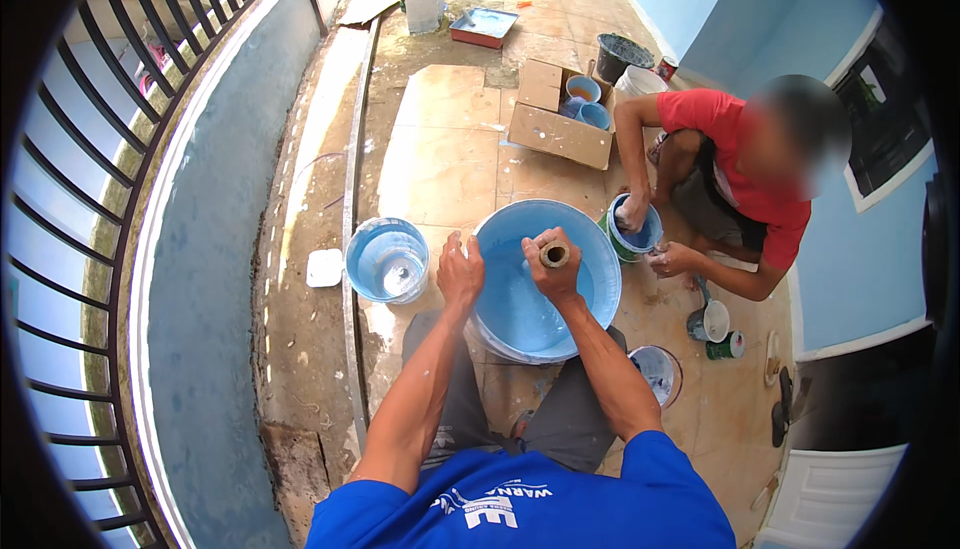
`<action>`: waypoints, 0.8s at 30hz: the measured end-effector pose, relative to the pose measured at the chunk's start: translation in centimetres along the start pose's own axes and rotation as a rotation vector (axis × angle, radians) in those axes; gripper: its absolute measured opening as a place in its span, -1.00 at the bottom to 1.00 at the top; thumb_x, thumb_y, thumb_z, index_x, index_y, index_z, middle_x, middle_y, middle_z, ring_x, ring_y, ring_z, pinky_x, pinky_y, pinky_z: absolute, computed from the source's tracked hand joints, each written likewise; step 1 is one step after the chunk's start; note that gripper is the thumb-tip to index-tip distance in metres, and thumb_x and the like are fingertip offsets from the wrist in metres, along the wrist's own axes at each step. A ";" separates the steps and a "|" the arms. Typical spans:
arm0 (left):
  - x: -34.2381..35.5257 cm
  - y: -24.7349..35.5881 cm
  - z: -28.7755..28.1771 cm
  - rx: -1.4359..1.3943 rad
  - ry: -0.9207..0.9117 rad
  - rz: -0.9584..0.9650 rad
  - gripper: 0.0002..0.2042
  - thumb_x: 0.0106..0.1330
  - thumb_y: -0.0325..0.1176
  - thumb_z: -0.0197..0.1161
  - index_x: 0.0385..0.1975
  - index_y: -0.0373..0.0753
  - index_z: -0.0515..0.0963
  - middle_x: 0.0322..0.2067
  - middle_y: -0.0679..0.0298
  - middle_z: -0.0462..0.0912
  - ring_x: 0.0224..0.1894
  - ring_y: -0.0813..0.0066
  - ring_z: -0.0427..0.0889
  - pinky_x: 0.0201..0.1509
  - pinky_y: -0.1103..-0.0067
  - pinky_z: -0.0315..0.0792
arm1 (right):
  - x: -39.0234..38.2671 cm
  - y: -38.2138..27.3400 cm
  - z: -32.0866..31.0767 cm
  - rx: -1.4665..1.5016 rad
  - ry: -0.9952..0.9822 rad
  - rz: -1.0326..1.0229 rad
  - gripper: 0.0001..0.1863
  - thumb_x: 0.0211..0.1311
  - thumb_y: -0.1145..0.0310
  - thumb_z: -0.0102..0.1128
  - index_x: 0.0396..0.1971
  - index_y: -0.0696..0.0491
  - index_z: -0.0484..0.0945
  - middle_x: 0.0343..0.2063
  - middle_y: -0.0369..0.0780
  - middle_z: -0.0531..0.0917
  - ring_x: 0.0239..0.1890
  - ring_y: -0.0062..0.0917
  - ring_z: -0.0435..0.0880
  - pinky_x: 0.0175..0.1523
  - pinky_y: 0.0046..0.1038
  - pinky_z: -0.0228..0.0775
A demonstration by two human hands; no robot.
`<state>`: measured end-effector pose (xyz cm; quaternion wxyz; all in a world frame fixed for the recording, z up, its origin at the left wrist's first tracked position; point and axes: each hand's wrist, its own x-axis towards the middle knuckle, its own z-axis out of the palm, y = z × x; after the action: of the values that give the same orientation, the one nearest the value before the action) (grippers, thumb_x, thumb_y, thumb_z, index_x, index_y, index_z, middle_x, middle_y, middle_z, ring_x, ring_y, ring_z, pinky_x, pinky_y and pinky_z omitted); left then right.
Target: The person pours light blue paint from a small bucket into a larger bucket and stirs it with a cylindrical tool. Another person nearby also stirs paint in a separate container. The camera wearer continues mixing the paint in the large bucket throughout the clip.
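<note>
Between my knees stands a big round tub [600,239] with light blue paint [510,299] in it. My left hand [461,271] holds the tub's left rim, its fingers along the outer side. Over the paint, my right hand [553,277] is closed around an upright stick [555,251], tan with a hollow round top end. The stick's lower end is hidden below my fist. Left of my left hand sits a smaller bucket [388,261], coated inside with pale blue and white paint.
At right a crouching co-worker [725,149] in red has a hand inside a paint pail [632,227]. A cardboard box [560,137] with blue pots lies ahead, a paint tray [484,25] beyond. Another bucket [655,374] stands by my right knee. A railing [115,249] tops the left wall.
</note>
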<state>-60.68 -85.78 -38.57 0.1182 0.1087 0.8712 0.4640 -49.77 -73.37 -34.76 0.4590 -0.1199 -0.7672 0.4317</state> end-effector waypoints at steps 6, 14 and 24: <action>0.1 -1.2 0.5 -0.020 0.010 0.007 -0.48 0.49 -0.05 0.05 0.29 -0.30 0.46 0.17 -0.12 0.59 0.22 -0.14 0.55 0.29 0.14 0.41 | -2.9 -0.5 -4.4 -0.031 -0.270 0.190 -0.71 0.18 0.51 0.44 -0.58 0.07 0.44 -0.71 -0.31 0.53 -0.63 -0.70 0.51 -0.48 -0.50 0.38; -0.1 -0.9 0.3 -0.026 0.049 0.056 -0.49 0.50 -0.07 0.04 0.27 -0.33 0.48 0.09 -0.13 0.66 0.13 -0.14 0.63 0.24 0.18 0.45 | -3.6 -3.2 2.5 0.533 -0.043 0.395 -0.74 0.19 0.55 0.39 -0.56 0.02 0.45 -0.65 -0.37 0.59 -0.60 -0.72 0.53 -0.49 -0.51 0.36; -0.1 -1.1 0.4 -0.039 0.066 0.086 -0.50 0.49 -0.11 0.06 0.27 -0.33 0.48 0.12 -0.12 0.64 0.17 -0.13 0.61 0.25 0.17 0.45 | -1.1 0.0 -1.8 -0.006 -0.309 0.139 -0.70 0.11 0.53 0.47 -0.62 0.06 0.45 -0.71 -0.33 0.51 -0.63 -0.71 0.44 -0.49 -0.50 0.32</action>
<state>-60.49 -86.05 -39.68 0.0713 0.1283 0.8600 0.4888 -47.68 -72.98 -35.07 0.3040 -0.1063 -0.8199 0.4733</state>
